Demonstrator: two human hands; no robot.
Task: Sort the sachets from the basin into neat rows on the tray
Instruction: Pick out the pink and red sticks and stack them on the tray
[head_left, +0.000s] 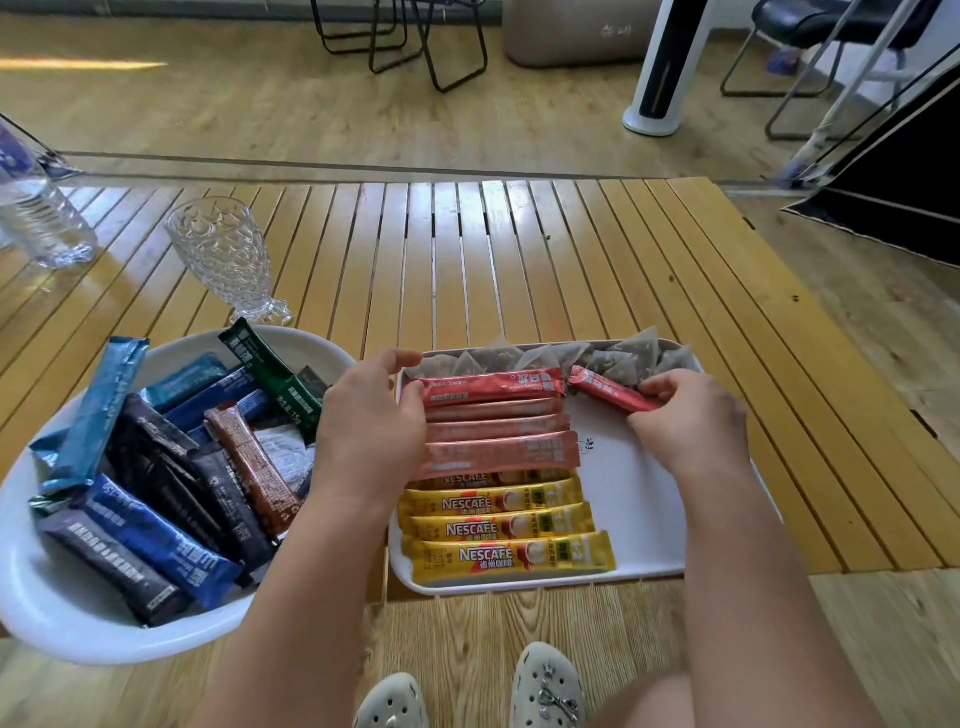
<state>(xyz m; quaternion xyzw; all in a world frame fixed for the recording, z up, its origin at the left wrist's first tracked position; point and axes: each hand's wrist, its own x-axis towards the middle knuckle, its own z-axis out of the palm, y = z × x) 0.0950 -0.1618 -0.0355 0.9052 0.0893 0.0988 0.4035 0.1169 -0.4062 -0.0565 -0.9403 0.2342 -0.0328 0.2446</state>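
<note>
A white tray (644, 499) lies on the slatted table, holding a row of pyramid tea bags (550, 356) along its far edge, several red stick sachets (498, 434) stacked in a column, and yellow Nescafe sachets (509, 530) nearest me. My left hand (371, 421) rests its fingers against the left ends of the red column, pinching the top red sachet (493, 388). My right hand (691, 415) grips another red sachet (610, 392), tilted, at the tray's upper right. The white basin (57, 597) on the left holds several blue, black, green and brown sachets (156, 499).
A cut-glass goblet (226, 254) stands behind the basin and a clear plastic bottle (36, 208) lies at the far left. The table's right edge (831, 415) runs close to the tray. My feet in white clogs (545, 686) show below the table's near edge.
</note>
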